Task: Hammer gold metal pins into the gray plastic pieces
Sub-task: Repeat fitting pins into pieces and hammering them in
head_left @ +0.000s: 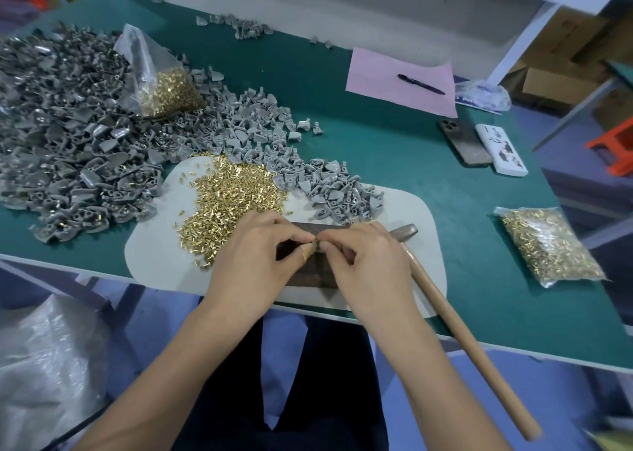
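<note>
The bench (394,163) is dark green, the pins (229,190) shiny gold, the plastic pieces (85,135) gray, the paper sheet (383,77) pink, the hammer handle (469,344) tan wood.

No words or numbers can be read anywhere; the white box (500,150) beside the dark phone (465,142) has dark marks on its top, but they are too blurry to read; a blue and white card (479,104) under the crumpled clear bag (483,94) shows bits of white letters, too small and hidden to make out
</note>
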Available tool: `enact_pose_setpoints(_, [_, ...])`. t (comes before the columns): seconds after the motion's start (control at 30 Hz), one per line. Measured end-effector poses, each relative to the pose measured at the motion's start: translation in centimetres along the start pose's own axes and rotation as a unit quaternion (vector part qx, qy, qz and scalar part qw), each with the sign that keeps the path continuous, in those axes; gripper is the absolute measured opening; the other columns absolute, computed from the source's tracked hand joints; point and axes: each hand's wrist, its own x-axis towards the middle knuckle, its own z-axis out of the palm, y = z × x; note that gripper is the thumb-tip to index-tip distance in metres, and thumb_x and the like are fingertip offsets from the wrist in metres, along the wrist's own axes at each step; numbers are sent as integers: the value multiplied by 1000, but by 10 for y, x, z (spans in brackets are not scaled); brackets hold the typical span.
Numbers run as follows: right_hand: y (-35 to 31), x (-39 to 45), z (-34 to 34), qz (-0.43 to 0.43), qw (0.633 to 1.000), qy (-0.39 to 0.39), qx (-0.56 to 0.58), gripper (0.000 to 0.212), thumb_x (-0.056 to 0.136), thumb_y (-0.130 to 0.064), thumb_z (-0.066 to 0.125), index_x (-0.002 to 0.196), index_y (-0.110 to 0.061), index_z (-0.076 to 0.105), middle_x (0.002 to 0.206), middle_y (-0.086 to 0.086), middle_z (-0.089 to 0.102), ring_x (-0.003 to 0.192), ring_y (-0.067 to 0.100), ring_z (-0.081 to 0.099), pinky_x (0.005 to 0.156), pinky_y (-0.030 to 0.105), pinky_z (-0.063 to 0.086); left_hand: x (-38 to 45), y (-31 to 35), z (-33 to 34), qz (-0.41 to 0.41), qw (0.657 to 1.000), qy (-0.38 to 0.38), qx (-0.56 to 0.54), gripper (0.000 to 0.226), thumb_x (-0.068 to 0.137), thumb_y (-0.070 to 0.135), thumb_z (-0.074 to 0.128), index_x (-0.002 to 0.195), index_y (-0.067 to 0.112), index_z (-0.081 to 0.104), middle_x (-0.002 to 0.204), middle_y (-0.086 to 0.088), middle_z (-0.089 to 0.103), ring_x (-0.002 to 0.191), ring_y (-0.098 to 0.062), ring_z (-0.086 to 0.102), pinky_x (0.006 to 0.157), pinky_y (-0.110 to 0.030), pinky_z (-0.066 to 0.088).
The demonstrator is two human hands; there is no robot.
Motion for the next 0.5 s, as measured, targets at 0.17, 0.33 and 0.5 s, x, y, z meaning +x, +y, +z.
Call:
enact_pose_setpoints(0.17, [44, -22, -13, 154, 979, 131, -31, 14, 94, -22, 68, 107, -26, 73, 103, 2, 65, 101, 33, 55, 87, 47, 43, 1, 1, 0, 11, 999, 1, 39, 5, 88, 43, 73, 92, 41, 75, 90, 20, 60, 96, -6, 46, 67, -19, 38])
enact_pose_setpoints(0.33, [74, -35, -16, 255, 957, -43, -134, 37, 101, -39, 57, 130, -15, 59, 121, 15, 55, 115, 40, 50, 92, 48, 40, 4, 2, 2, 13, 998, 2, 57, 7, 87, 45, 72, 92, 42, 75, 89, 19, 61, 94, -7, 45, 65, -29, 41])
enact_pose_setpoints(0.5, [75, -31, -29, 220, 973, 8, -66, 26, 108, -39, 39, 119, -25, 57, 114, 5, 57, 90, 29, 59, 73, 43, 46, 8, 2, 4, 22, 997, 8, 72, 9, 87, 47, 72, 94, 42, 76, 86, 19, 60, 94, -6, 44, 62, -27, 38])
